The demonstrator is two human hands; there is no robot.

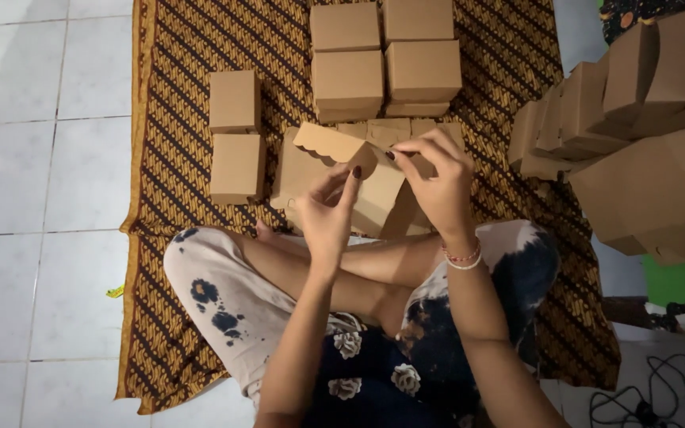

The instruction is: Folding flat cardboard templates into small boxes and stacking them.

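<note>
I sit cross-legged on a brown patterned cloth. Both hands hold up a half-folded brown cardboard box with a scalloped flap sticking out to the left. My left hand grips the box's near side, fingers on the flap's base. At the top right edge, my right hand, with beaded bracelets on the wrist, pinches the box. A flat stack of unfolded box blanks lies just behind the box.
Two finished boxes stand to the left on the cloth, and stacked finished boxes sit at the back. A pile of more boxes crowds the right. White floor tiles lie left; black cables lie at the bottom right.
</note>
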